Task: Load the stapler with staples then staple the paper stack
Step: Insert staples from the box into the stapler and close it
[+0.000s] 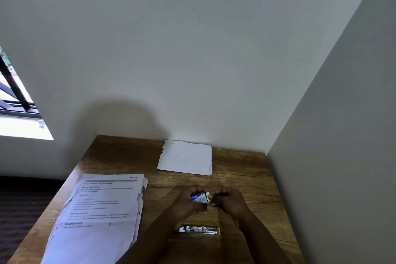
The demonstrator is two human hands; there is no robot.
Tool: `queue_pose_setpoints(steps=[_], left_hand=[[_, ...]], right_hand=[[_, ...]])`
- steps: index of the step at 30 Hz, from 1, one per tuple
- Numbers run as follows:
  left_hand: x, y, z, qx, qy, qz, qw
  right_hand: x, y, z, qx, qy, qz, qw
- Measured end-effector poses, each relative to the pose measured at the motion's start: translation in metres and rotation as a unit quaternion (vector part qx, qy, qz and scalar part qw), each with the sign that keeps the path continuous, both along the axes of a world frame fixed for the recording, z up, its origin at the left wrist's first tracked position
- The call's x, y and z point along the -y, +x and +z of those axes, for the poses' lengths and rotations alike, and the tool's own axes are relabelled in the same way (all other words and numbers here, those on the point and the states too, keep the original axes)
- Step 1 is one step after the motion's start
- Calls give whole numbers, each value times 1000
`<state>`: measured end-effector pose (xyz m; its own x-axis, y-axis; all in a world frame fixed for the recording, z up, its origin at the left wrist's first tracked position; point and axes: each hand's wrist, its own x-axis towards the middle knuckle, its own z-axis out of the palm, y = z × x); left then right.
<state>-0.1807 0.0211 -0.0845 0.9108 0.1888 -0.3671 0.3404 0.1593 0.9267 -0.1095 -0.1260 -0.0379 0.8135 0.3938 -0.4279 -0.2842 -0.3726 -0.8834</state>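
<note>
A small blue and white staple box [199,197] is held between both hands above the wooden desk [246,180]. My left hand [187,201] grips its left end and my right hand [227,200] pinches its right end. The metal stapler [200,230] lies on the desk just below the hands, between my forearms, touched by neither hand. A printed paper stack [100,214] lies on the left part of the desk. A smaller blank white paper stack [186,157] sits at the back by the wall.
Walls close the desk in at the back and on the right [342,135]. A window [15,103] is at the far left. The desk's left edge drops to a dark floor [23,210].
</note>
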Motion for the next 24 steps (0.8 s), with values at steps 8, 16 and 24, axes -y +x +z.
queue_pose_setpoints(steps=[8, 16, 24], left_hand=[[5, 2, -3, 1, 22, -19, 1000], [12, 14, -5, -10, 58, -53, 997], [20, 46, 11, 2, 17, -52, 998]], right_hand=[[3, -3, -4, 20, -10, 3, 1000], [9, -2, -7, 38, -30, 25, 999], [31, 11, -2, -42, 50, -119, 991]])
